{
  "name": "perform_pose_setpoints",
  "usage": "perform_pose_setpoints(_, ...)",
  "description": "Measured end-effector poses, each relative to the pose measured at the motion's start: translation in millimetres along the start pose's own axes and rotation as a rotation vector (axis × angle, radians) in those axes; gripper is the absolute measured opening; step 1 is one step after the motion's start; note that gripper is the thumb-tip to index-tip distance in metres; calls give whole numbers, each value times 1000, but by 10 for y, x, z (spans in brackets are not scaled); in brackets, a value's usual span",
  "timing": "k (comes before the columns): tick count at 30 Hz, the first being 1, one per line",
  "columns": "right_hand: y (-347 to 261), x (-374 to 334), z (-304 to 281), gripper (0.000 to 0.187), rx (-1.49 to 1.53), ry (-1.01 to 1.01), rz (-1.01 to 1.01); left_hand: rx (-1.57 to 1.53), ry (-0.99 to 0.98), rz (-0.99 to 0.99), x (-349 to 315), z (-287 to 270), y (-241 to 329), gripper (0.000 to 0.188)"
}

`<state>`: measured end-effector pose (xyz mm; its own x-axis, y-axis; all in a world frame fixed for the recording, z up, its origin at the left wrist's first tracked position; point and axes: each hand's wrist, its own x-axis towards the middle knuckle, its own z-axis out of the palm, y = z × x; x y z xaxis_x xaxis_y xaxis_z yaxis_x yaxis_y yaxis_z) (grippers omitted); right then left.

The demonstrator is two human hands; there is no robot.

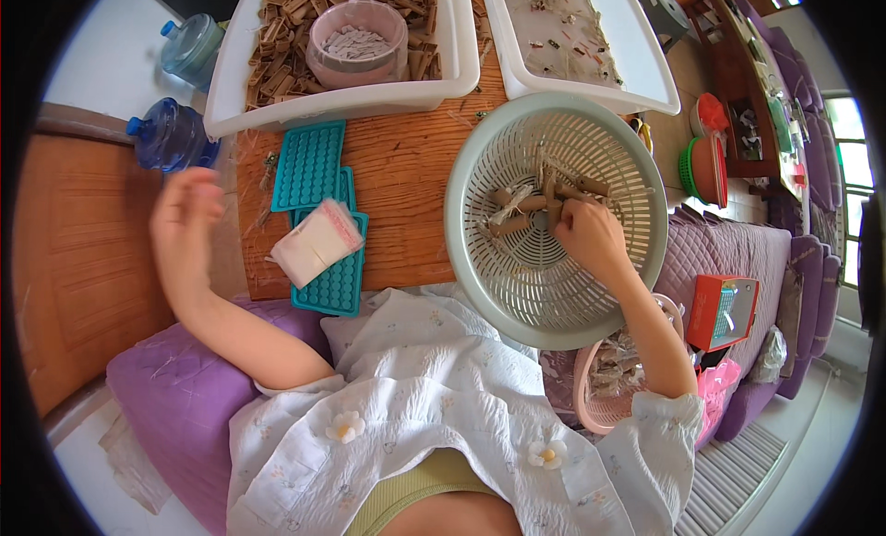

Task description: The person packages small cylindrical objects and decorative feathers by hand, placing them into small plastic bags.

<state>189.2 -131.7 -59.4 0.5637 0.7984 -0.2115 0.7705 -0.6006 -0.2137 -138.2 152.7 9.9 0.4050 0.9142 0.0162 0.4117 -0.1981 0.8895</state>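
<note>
My right hand reaches down into a grey-green plastic colander basket. Its fingers close on a short brown cardboard tube. Around them in the basket lie several similar brown tubes, some with clear plastic wrap and thin strands. My left hand is raised past the table's left edge, apart from everything there; motion blurs its fingers. Nearest to it on the table are teal moulded trays with rows of round cups. A stack of small clear plastic bags rests on the lower tray.
Behind the trays stands a white tub of brown pieces, holding a pink bowl of small pale pieces. Another white tub is beside it. A pink basket sits under my right arm, near a red box. Blue water bottles stand left.
</note>
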Motion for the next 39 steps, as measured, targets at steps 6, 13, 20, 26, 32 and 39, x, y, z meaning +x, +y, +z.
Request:
perform_pose_setpoints(6,-84,26,-8,29,-35,-171,48,597,-368,74,-277,728,-282,35)
perform_pose_setpoints(13,23,95,-136,23,317,-30,-42,412,-155,-26,-240,779,-474,23)
perform_pose_setpoints(20,-69,-68,-577,38,1724,-22,110,457,-116,-112,-188,792,-519,15)
perform_pose_setpoints(26,-383,-217,-597,39,1933,-8,86,-199,205,107,-243,938,-443,17)
perform_pose_setpoints(32,-843,-290,-475,42,1989,-15,117,-404,-630,608,-885,1401,345,25)
perform_pose_setpoints(39,-932,-448,-367,38,1767,-205,-1,-398,-519,284,-1029,1610,643,16)
